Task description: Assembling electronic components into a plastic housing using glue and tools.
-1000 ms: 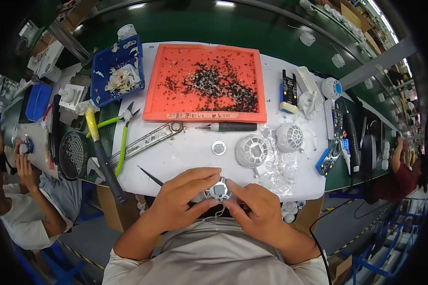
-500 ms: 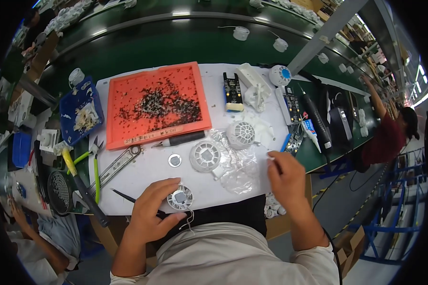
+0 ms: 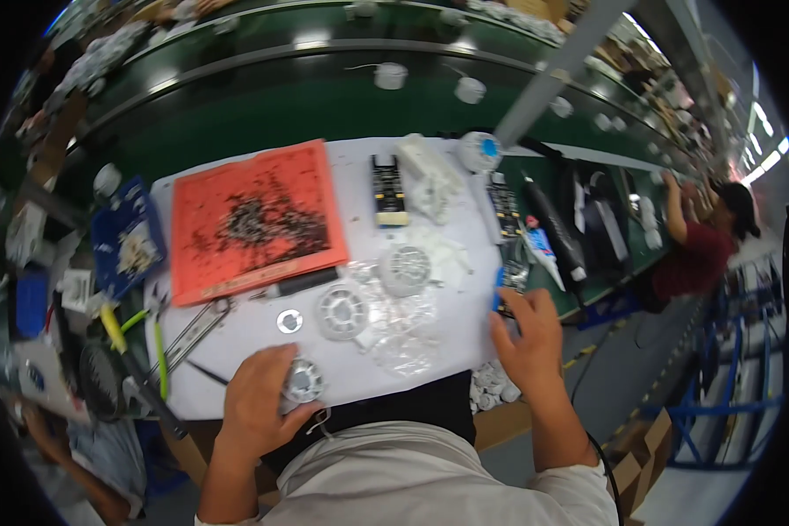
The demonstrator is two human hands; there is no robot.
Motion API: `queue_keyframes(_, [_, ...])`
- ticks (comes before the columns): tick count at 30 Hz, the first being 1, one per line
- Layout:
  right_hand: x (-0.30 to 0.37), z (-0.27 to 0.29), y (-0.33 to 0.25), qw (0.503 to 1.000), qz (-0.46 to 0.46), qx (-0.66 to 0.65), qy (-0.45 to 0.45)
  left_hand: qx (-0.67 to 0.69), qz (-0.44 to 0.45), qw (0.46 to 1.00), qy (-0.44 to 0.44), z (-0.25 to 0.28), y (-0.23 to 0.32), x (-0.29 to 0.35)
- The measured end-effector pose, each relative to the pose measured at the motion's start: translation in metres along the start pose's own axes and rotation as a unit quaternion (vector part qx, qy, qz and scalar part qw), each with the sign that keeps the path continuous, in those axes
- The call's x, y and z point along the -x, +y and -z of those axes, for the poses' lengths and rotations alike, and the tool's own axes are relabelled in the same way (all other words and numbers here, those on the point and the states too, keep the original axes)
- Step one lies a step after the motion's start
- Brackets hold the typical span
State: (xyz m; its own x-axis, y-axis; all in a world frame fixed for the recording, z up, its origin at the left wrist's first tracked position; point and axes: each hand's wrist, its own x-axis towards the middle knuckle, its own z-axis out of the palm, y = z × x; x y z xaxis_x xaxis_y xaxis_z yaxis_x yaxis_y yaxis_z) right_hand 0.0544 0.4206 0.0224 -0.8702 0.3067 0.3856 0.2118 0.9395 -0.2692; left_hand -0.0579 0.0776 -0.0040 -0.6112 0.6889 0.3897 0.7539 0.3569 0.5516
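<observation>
My left hand (image 3: 259,399) is at the near edge of the white work sheet, with thumb and fingers closed around a small white round plastic housing (image 3: 305,382). The housing has spokes, a grey square in its middle and thin wires trailing toward me. My right hand (image 3: 529,342) is at the sheet's right edge, thumb and fingers apart, with nothing seen in it. Its fingertips are close to a dark circuit board strip with a blue end (image 3: 502,285); I cannot tell whether they touch. A metal-coloured disc (image 3: 289,322) and two spoked white housings, one nearer (image 3: 343,312) and one farther (image 3: 405,269), lie between my hands.
An orange tray (image 3: 188,250) of small dark parts stands at the back left, beside a blue bin (image 3: 105,230). Pliers (image 3: 160,351), a hammer (image 3: 140,377) and an adjustable wrench (image 3: 188,337) lie at left. A glue tube (image 3: 543,250) and an electric screwdriver (image 3: 557,228) are at right.
My right hand has moved toward the blue-ended board strip, its fingers stretching out. My left hand keeps the housing. The whole view has shifted, and the picture is more blurred.
</observation>
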Motion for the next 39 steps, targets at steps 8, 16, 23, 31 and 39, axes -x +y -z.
queue_keyframes(8, [-0.026, 0.015, -0.106, 0.950, 0.082, -0.286, -0.098, -0.003, -0.195, 0.958, 0.209, 0.006, 0.025, 0.022])
queue_keyframes(16, [-0.083, -0.081, -0.279, 0.808, 0.409, -0.050, -0.420, 0.039, -0.201, 0.958, 0.203, 0.001, 0.043, 0.065])
queue_keyframes(23, [-0.082, -0.058, -0.286, 0.847, 0.325, -0.142, -0.396, 0.017, -0.175, 0.964, 0.200, 0.010, 0.029, 0.080])
queue_keyframes(31, [-0.045, 0.010, -0.152, 0.767, -0.090, -0.596, -0.222, 0.055, 0.026, 0.973, 0.221, -0.002, 0.011, 0.049])
queue_keyframes(39, [0.007, -0.010, -0.085, 0.526, -0.258, -0.804, -0.105, 0.144, 0.054, 0.981, 0.116, -0.012, 0.005, 0.002])
